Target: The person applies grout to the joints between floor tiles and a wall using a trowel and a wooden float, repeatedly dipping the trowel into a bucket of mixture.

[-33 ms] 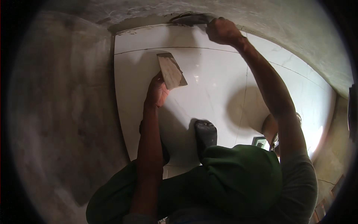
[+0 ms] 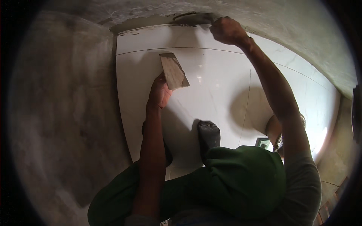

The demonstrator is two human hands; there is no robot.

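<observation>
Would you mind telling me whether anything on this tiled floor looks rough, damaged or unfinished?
Yes: along the far edge of the white tiles, by the right hand, the grey mortar is ragged and uneven, smearing onto the tile edge. The left hand holds a mortar-stained trowel. The tiles themselves show no cracks.

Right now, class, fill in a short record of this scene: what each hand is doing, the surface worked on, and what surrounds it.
Left hand: holds a flat trowel, blade against the tiles
Right hand: closed in a fist at the top edge of the tiles; what it grips cannot be seen
Surface: glossy white tiles
Surroundings: rough grey wall
Foot: dark shoe on the tiles
</observation>
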